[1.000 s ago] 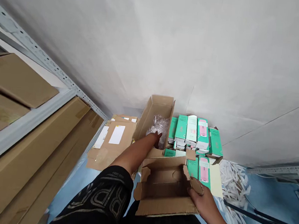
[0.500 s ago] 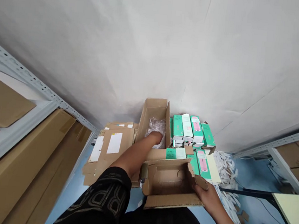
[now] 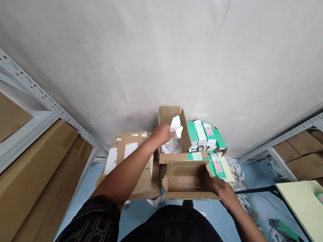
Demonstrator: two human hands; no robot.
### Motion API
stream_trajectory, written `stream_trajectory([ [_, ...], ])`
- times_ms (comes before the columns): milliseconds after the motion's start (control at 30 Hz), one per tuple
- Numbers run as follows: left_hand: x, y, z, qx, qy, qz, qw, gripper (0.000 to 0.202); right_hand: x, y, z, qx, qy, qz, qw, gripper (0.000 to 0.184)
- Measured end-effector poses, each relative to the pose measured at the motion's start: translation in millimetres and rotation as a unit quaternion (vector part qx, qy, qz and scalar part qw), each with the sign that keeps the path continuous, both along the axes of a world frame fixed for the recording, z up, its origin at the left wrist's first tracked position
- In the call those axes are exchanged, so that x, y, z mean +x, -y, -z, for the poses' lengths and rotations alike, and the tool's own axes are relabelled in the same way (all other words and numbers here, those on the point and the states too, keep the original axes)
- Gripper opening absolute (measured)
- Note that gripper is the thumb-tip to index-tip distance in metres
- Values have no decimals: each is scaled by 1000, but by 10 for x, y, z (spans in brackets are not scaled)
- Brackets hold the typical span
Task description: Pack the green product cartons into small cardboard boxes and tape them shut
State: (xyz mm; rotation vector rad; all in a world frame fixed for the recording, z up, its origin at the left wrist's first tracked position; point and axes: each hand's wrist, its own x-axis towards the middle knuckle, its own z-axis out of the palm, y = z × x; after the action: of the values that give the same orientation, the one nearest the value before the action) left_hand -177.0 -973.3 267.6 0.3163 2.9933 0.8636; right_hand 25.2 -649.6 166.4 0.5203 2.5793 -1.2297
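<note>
My left hand is closed on a crumpled white sheet, lifted above an open cardboard box that stands against the wall. Clear bubble wrap lies inside that box below the hand. My right hand grips the right flap of a smaller open cardboard box, held in front of my body with its inside showing bare.
Stacked green and pink product boxes sit right of the far box. Flattened cartons lie on the blue floor to the left. Metal shelving with big cartons flanks the left, more shelves the right. A pale green table is at right; paper scraps litter the floor.
My left hand has risen out of the far box, bringing a white sheet up with it. The view has shifted, showing more of the right shelving and table.
</note>
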Motion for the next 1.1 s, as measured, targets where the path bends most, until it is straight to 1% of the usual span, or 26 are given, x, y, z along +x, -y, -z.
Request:
stream_trajectory([
  [33, 160, 18, -113, 2, -17, 23, 1000, 29, 4, 22, -18, 4, 6, -6, 1000, 23],
  [100, 524, 10, -314, 13, -37, 98, 994, 27, 6, 62, -54, 5, 11, -16, 1000, 23],
  [167, 888, -68, -433, -12, -23, 199, 980, 26, 6, 99, -91, 1, 11, -15, 1000, 22],
  [200, 1045, -134, -446, -47, -13, 248, 968, 23, 9, 117, -112, -1, 9, -13, 1000, 22],
  [233, 1175, -215, -424, -92, 1, 285, 954, 22, 17, 134, -137, -3, 7, -12, 1000, 22],
  [300, 1345, -410, -282, -176, 47, 309, 933, 19, 51, 167, -195, -3, -4, -13, 1000, 22],
  [367, 1414, -621, -59, -245, 97, 318, 911, 19, 114, 193, -259, -2, -16, -13, 1000, 22],
  [433, 1430, -815, 165, -288, 133, 340, 885, 21, 197, 203, -313, 1, -22, -7, 1000, 21],
  [467, 1432, -895, 252, -296, 144, 351, 876, 25, 243, 196, -331, 3, -24, -3, 1000, 20],
  [500, 1432, -961, 313, -292, 149, 361, 873, 30, 290, 179, -340, 6, -24, 1, 1000, 18],
  [533, 1430, -1009, 344, -274, 147, 368, 876, 36, 336, 149, -342, 7, -25, 6, 1000, 17],
  [600, 1419, -1060, 322, -203, 124, 386, 891, 46, 430, 49, -325, 0, -27, 29, 999, 16],
  [633, 1408, -1067, 278, -154, 106, 396, 899, 48, 477, -22, -310, -10, -26, 46, 999, 17],
  [700, 1383, -1073, 160, -53, 66, 406, 910, 46, 577, -203, -272, -39, -28, 86, 995, 18],
  [767, 1363, -1103, 58, 21, 33, 388, 921, 43, 686, -431, -226, -65, -34, 127, 989, 20],
  [833, 1355, -1196, 24, 68, 1, 356, 932, 37, 804, -705, -164, -84, -40, 171, 981, 19],
  [900, 1362, -1374, 76, 98, -22, 327, 940, 33, 935, -1033, -80, -96, -48, 214, 971, 20],
  [967, 1386, -1641, 196, 109, -25, 322, 940, 29, 1083, -1421, 29, -105, -55, 248, 961, 19],
  [1033, 1428, -1985, 352, 104, -17, 326, 940, 28, 1255, -1863, 156, -107, -60, 281, 952, 19],
  [1100, 1486, -2384, 511, 92, -16, 334, 938, 28, 1451, -2340, 290, -99, -62, 323, 939, 18],
])
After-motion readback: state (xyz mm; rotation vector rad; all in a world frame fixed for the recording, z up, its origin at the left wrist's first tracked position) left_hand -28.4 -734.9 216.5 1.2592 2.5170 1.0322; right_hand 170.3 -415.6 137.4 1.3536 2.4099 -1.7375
